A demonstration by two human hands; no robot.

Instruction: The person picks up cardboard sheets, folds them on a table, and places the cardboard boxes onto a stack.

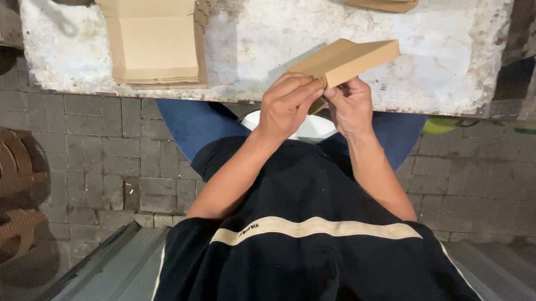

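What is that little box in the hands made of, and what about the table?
The box looks like plain brown cardboard: matte, tan, with sharp folded edges, held by the left hand and right hand. The table seems to be stone or concrete with a worn whitish coat; its patchy, chipped surface suggests that, though I can't be sure.

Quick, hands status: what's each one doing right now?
Left hand: closed on the near end of the brown cardboard box.
Right hand: closed on the same box from the other side.

Flat cardboard stack, white worktable
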